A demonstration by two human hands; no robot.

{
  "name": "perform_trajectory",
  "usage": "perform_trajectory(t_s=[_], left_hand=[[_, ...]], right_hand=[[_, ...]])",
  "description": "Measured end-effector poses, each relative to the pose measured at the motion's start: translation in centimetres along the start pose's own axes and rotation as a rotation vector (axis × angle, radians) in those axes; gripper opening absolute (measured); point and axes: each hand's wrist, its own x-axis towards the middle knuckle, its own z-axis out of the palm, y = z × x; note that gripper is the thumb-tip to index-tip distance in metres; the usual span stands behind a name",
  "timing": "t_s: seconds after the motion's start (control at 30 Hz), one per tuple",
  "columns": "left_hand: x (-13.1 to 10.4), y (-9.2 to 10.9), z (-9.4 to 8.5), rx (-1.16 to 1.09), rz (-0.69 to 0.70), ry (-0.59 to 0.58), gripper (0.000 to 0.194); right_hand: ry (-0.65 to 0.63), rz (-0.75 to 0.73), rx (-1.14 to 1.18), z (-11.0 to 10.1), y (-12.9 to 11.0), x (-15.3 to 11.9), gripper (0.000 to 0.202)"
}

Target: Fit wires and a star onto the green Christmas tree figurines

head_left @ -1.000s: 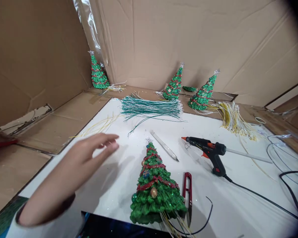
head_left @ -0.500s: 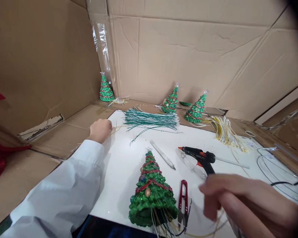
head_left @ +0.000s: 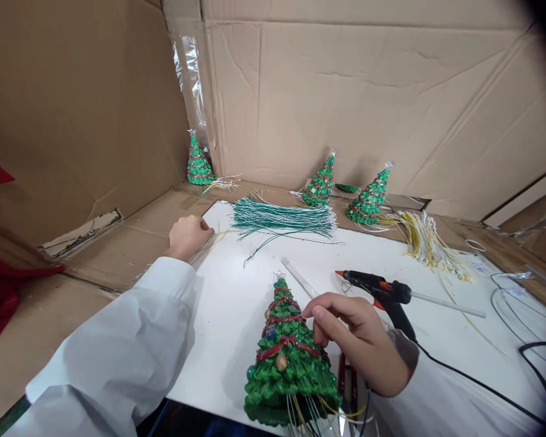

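**Right hand beside a green cone-shaped Christmas tree (head_left: 291, 355) on a white work surface (head_left: 218, 315); left hand at thin yellow wires (head_left: 222, 234)**

A dark, glossy panel (head_left: 195, 422) sits at the near edge. Just beyond, the tree lies with its wide, hollow base toward the viewer and its clear star tip pointing away; red garland and coloured baubles decorate it, and white, yellow and green wires emerge from its base. The right hand (head_left: 359, 343) has its fingers bent inward, thumb close to the index finger, at the tree's right side; whether it touches the tree or pinches anything is unclear. Red-handled metal snips (head_left: 348, 379) are partly hidden beneath this hand.

Farther out, a slim, whitish pen-shaped tool (head_left: 296, 274) lies beyond the tree, with a black-and-orange glue gun (head_left: 382, 288) to its right, a pale stick in its rear. The left hand (head_left: 188, 235) is curled near the surface's left edge, fingertips at the yellow wires; a firm grasp cannot be confirmed.

Beyond lie a spread bundle of green-and-white wires (head_left: 284, 220) and, to the right, a yellow-and-white wire bundle (head_left: 430, 246). Three decorated green trees, one at left (head_left: 199, 165) and two farther right (head_left: 321, 185) (head_left: 368, 201), stand before brown cardboard walls (head_left: 346, 91).
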Motion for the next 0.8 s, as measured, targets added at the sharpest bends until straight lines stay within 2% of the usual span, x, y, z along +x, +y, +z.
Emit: perform_trajectory(t_s=[0.1, 0.2, 0.27, 0.43, 0.57, 0.67, 0.73, 0.77, 0.8], left_hand=[[0.3, 0.2, 0.2, -0.062, -0.028, 0.008, 0.031], [0.2, -0.1, -0.1, -0.167, -0.036, 0.121, 0.031], [-0.3, -0.4, -0.7, -0.258, -0.019, 0.278, 0.031], [-1.9, -0.9, -2.4, -0.53, 0.079, 0.77, 0.031], [-2.5, -0.5, -3.0, -0.691, 0.224, 0.984, 0.005], [-4.3, 1.1, -4.0, -0.82, 0.336, 1.116, 0.01], [-6.5, 3.0, -5.1, -0.921, 0.423, 1.207, 0.022], [-7.8, 4.1, -5.7, -1.021, 0.546, 1.167, 0.031], [-9.1, 5.3, -6.3, -1.107, 0.653, 1.135, 0.032]], right_hand=[[0.031, -0.002, -0.004, -0.3, 0.1, -0.2, 0.028], [0.05, 0.008, 0.011, -0.6, 0.4, -0.3, 0.029], [0.051, 0.008, 0.026, -0.6, 0.6, -0.4, 0.03], [0.046, 0.008, 0.085, -0.7, 1.2, -0.5, 0.029], [0.062, 0.003, 0.078, -0.7, 1.3, -0.5, 0.027], [0.127, -0.016, 0.09, -0.8, 1.3, -0.4, 0.024], [0.197, -0.038, 0.131, -0.9, 1.1, -0.1, 0.02], [0.224, -0.049, 0.152, -1.0, 1.0, 0.1, 0.016], [0.235, -0.06, 0.171, -1.1, 0.7, 0.3, 0.014]])
